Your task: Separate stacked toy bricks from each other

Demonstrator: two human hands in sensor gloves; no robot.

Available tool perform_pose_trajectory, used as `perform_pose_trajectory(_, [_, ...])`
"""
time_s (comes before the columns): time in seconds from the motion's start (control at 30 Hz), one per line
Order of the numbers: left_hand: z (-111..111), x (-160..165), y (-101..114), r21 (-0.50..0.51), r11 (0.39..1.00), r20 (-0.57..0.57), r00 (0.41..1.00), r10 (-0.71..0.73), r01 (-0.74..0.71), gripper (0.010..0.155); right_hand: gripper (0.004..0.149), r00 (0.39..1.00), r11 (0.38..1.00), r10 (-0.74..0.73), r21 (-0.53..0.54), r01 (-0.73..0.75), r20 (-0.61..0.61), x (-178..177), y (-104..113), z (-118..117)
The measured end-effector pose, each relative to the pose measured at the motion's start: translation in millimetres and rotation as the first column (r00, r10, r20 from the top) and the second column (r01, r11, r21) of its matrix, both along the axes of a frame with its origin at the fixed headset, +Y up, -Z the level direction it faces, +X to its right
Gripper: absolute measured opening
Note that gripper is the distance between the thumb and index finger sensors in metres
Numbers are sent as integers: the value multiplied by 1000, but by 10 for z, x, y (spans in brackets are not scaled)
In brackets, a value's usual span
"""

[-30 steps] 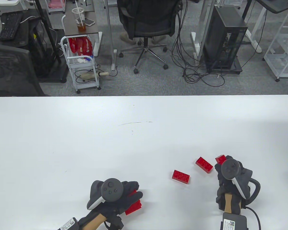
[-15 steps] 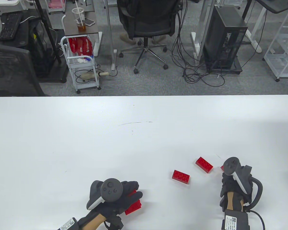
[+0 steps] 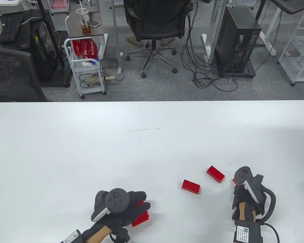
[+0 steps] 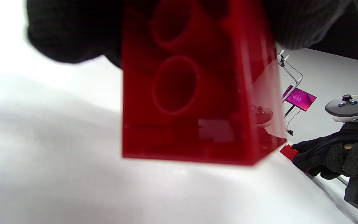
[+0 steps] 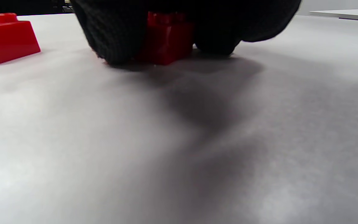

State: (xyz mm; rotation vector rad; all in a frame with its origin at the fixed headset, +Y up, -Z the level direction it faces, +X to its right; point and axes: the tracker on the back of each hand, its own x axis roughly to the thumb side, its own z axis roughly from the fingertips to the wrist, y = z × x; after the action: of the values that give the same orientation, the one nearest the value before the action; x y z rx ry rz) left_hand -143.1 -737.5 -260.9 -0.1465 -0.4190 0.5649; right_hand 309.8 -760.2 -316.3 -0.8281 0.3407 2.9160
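The left hand [image 3: 126, 205] was positioned near the front edge of the white table [image 3: 91, 152], left of centre. A red brick stack [image 3: 141, 215] was held in its gloved fingers [image 3: 141, 208], with the stack's lower end protruding below and to the right of the hand. In the left wrist view, the hollow underside of the held brick [image 4: 197, 93] was presented to the camera, two round tubes being visible, and dark fingers [image 4: 73, 34] were closed over its upper part. Whether the stack consisted of one brick or several could not be determined.

The right hand [image 3: 245, 195] was located at the front right of the table, with its tracker [image 3: 243, 175] on top. A small red brick [image 3: 235, 181] was seen just under the tracker's left side. In the right wrist view, this brick [image 5: 166, 40] was gripped between gloved fingers [image 5: 113, 34] on either side, and its base was on, or just above, the table surface [image 5: 179, 140]; contact could not be confirmed.

Two loose red bricks were lying flat on the table between the hands, nearer the right hand. One brick [image 3: 190, 186] was placed left of the other [image 3: 215, 174], and the two were apart. The nearer of these [image 5: 6, 39] was visible at the left edge of the right wrist view.
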Motion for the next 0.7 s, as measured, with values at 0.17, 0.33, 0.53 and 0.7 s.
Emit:
perform_pose_trajectory(0.17, [-3, -1, 3, -3, 1000, -1, 1000, -1, 1, 68, 69, 1000, 1000, -5, -14, 5, 1, -8, 7, 7])
perform_pose_trajectory(0.33, [-5, -1, 4, 5, 1000, -1, 1000, -4, 4, 68, 77, 1000, 998, 4, 56, -4, -7, -19, 118, 37])
perform_pose_trajectory(0.53, [-4, 1, 10, 17, 1000, -2, 1000, 4, -3, 68, 84, 999, 968, 18, 253, -5, -49, -162, 308, 105])
perform_pose_trajectory(0.7, [-6, -11, 20, 27, 999, -9, 999, 34, -33, 70, 83, 989, 908, 52, 419, 11, -139, -368, 421, 150])
